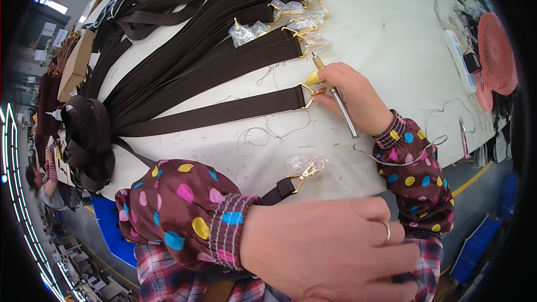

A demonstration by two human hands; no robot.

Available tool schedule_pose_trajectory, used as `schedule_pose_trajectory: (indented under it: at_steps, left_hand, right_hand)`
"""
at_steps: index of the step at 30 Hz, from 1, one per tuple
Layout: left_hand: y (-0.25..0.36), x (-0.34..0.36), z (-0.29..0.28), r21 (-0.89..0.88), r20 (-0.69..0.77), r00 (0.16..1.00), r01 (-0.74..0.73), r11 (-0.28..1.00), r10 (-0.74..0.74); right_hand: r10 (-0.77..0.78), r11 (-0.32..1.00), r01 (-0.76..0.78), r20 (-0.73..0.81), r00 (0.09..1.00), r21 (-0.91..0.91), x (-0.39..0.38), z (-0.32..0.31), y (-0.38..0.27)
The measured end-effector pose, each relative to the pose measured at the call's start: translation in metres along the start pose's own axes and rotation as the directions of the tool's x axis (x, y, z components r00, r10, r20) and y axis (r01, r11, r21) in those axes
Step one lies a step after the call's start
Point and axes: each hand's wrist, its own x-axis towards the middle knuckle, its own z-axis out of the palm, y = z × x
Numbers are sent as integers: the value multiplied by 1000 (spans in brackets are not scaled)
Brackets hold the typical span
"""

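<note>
My right hand [358,98] is closed around a slim metal pen-shaped tool [345,114] with a gold-coloured front end, a pointed tip and a thin cord at its back end. A yellow covering [313,78] shows at its fingertips. These fingers also touch the gold metal clasp [306,96] at the end of a dark brown strap [224,113]. My left hand [330,246] is close up in front, back of the hand upward, with a ring on one finger. Its fingers are apart and bent; the thumb is hidden. Just beyond it lies a strap end with a gold snap hook [307,174] in clear plastic.
Many dark straps with gold hardware, partly in plastic wrap, fan across the white table [386,33]. Their bundled loops [86,140] hang at the left edge. A pink fan [497,53], a white power strip [460,61] and tweezers [464,137] are at the right.
</note>
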Motion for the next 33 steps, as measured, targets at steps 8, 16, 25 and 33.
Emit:
schedule_pose_trajectory:
  at_steps: [8, 16, 25, 33]
  left_hand:
    - [-10, -31, -33, 323, 174, 976, -182, 929, 131]
    - [-87, -91, -75, 538, -148, 651, 685, 492, -744]
    - [-99, -91, -76, 256, -178, 468, 871, 418, -866]
    - [-97, -91, -75, 277, -174, 491, 856, 436, -854]
  right_hand:
    - [-26, 998, 23, 43, 999, 60, 2, 3, 1]
    - [-152, 988, 152, -57, 987, -1, 1, 0, -1]
    - [-147, 989, 145, -92, 985, -23, 1, 0, -3]
    - [-109, 994, 109, -106, 988, -6, 4, 0, -6]
